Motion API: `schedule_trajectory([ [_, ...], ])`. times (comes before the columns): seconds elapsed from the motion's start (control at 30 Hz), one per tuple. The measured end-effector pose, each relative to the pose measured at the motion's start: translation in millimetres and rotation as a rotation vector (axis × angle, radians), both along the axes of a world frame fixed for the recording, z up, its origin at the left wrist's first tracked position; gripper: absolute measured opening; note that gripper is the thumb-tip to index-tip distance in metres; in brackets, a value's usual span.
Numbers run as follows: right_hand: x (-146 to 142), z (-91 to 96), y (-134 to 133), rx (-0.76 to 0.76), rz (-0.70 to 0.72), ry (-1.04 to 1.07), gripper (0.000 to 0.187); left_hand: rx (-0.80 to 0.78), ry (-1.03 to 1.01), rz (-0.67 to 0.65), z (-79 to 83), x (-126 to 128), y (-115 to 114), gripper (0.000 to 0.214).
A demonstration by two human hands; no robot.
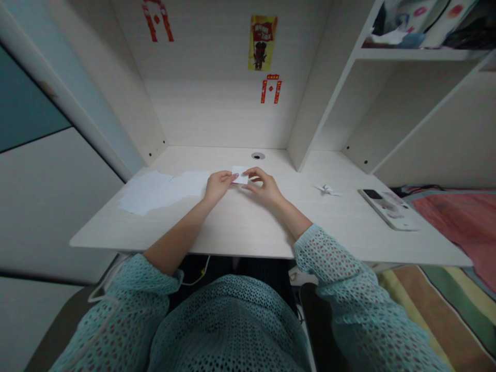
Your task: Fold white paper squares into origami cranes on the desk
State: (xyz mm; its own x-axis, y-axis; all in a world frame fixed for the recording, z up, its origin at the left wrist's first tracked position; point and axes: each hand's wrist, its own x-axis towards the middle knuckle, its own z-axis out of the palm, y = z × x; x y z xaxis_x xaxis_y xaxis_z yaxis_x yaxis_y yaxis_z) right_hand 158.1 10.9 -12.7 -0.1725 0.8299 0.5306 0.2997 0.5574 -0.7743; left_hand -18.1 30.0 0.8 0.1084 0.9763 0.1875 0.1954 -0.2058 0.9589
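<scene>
A small white piece of paper (240, 174), roughly square, is held up between my two hands just above the desk. My left hand (219, 184) pinches its left edge between thumb and fingers. On the other side, my right hand (263, 185) has its fingers curved around the right edge, with the thumb below and the index finger touching the paper. To the left of my hands, white paper sheets (151, 191) lie flat on the desk. A small folded white paper shape (326, 189) with pointed ends rests to the right.
The white desk (248, 227) has a round cable hole (258, 155) at the back. A phone (387, 209) lies face down near the right end. An upright panel (313, 103) and shelves (422, 54) rise at the right. A striped cloth (445, 315) lies beyond the desk.
</scene>
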Motion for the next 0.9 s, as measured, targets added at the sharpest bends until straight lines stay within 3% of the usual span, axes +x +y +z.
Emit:
schedule_trajectory([
  [0.13, 6.3, 3.4, -3.6, 0.019, 0.018, -0.126, 0.033, 0.033, 0.047, -0.018, 2.4, 0.0, -2.2, 0.024],
  [0.3, 4.7, -2.5, 1.8, -0.032, 0.048, -0.011, 0.035, 0.006, 0.034, -0.045, 2.7, -1.1, -1.1, 0.031],
  [0.5, 3.5, -2.2, 3.7, -0.149, 0.070, 0.122, 0.035, -0.112, -0.119, -0.134, -1.7, -1.0, 2.8, 0.039],
  [0.9, 3.2, -2.3, 1.2, -0.233, 0.131, 0.197, 0.041, -0.158, -0.123, -0.116, -2.5, -0.5, 4.1, 0.036],
])
